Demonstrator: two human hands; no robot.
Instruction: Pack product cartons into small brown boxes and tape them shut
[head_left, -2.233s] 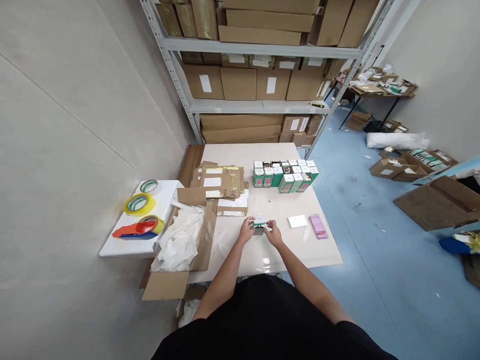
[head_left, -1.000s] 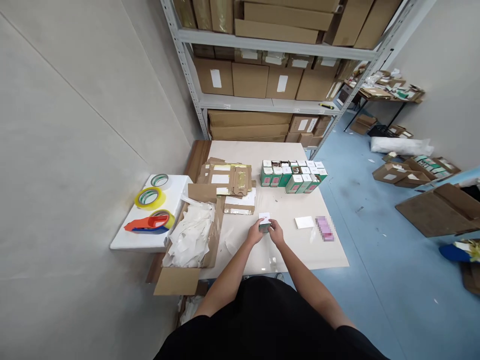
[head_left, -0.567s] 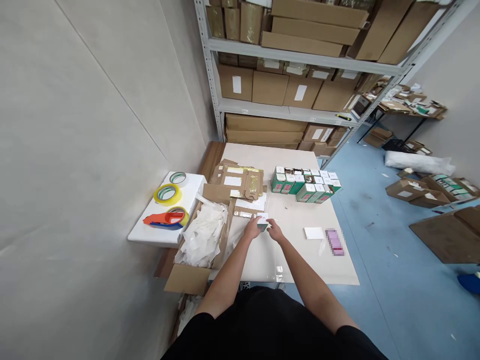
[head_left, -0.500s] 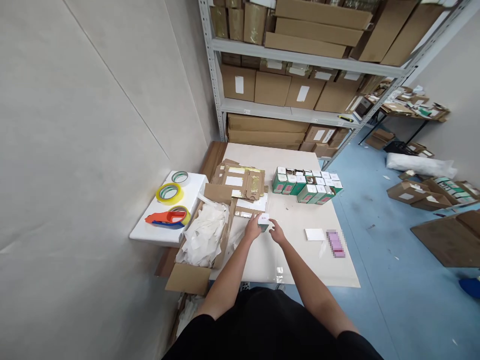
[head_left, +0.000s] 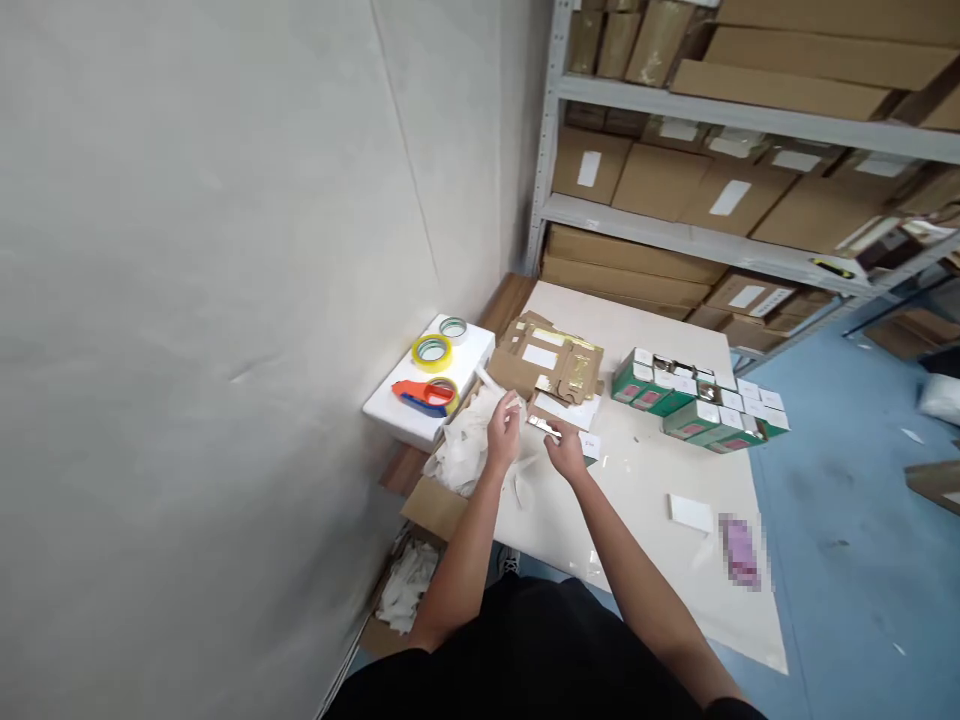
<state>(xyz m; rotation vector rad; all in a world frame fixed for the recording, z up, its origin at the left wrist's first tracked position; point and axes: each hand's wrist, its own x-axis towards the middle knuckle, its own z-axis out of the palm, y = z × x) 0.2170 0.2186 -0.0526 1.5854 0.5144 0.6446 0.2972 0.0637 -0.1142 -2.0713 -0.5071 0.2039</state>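
My left hand [head_left: 504,432] is raised at the right edge of an open carton [head_left: 431,508] full of white paper scraps [head_left: 466,445]. Its fingers are loosely curved and apart, and I make out nothing held in them. My right hand [head_left: 564,448] is over the table, thumb and index finger apart and pointing left. Just behind it stands a small green box with a white top [head_left: 591,444], partly covered by the hand; whether they touch I cannot tell. Flattened cardboard [head_left: 551,365] lies beyond both hands.
Several green-and-white boxes [head_left: 697,405] stand in rows at the back right. A flat white box [head_left: 690,513] and a blurred pink item [head_left: 740,550] lie front right. Tape rolls [head_left: 432,352] and an orange-blue tape dispenser [head_left: 424,397] rest on a white block [head_left: 405,425]. Shelving [head_left: 675,232] stands behind.
My left hand has left the small box and moved left to the carton of scraps. My right hand now covers the box's left side. The view has swung left.
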